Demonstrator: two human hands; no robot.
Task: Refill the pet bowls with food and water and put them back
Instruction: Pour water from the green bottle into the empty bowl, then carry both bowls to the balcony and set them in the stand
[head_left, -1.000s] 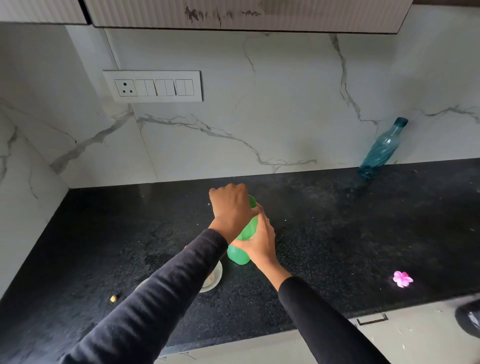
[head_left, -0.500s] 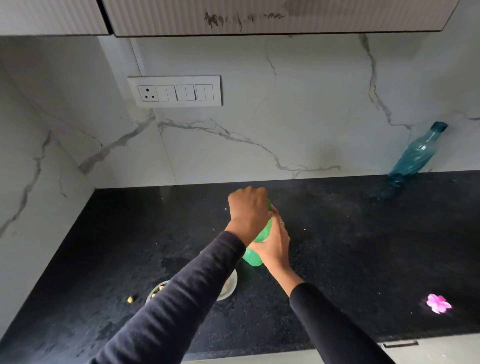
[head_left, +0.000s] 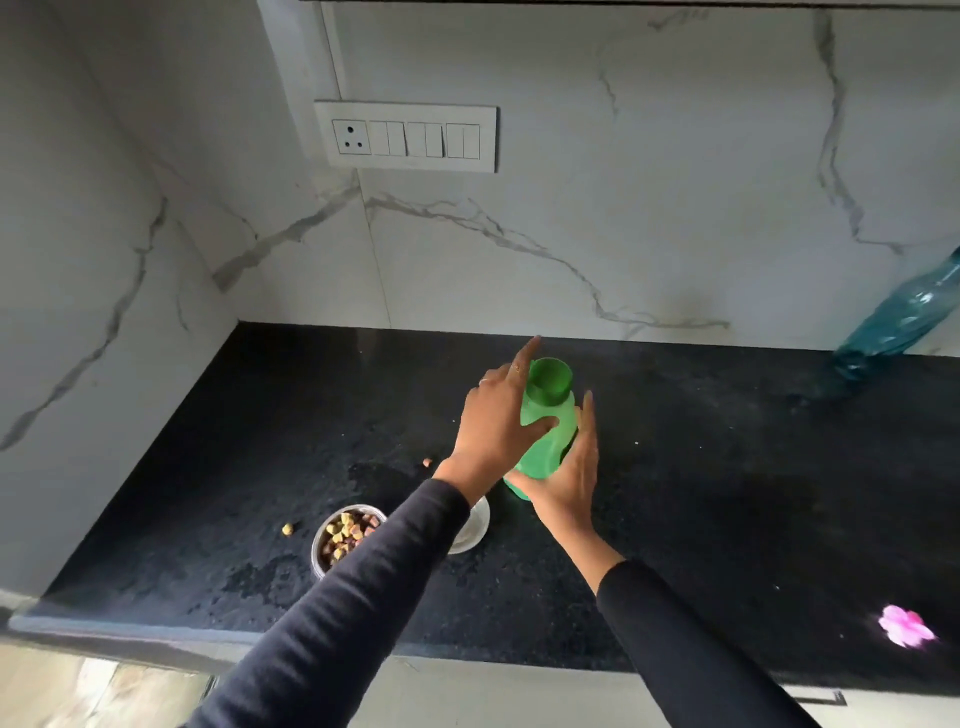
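A person at a black granite counter (head_left: 727, 493) steadies a capped green bottle (head_left: 548, 421) between both hands: the right hand (head_left: 569, 478) cups its lower body with fingers wrapped round it, while the left hand (head_left: 498, 421) lies against its side, fingers mostly straight, thumb pressing the plastic. Nearer the counter's edge sits a steel bowl of kibble (head_left: 345, 535) (partly hidden by a dark sleeve), just beside a white bowl (head_left: 475, 525). A blue bottle (head_left: 904, 317) leans against the marble wall.

Green bottle (head_left: 549, 431): translucent matt plastic. Blue bottle (head_left: 906, 317): clear glossy plastic. Food bowl (head_left: 347, 538): shiny metal. Table (head_left: 727, 467): black speckled polished stone. Wall (head_left: 571, 208): smooth white marble-look tile. Sleeves (head_left: 363, 613): dark matt cloth.
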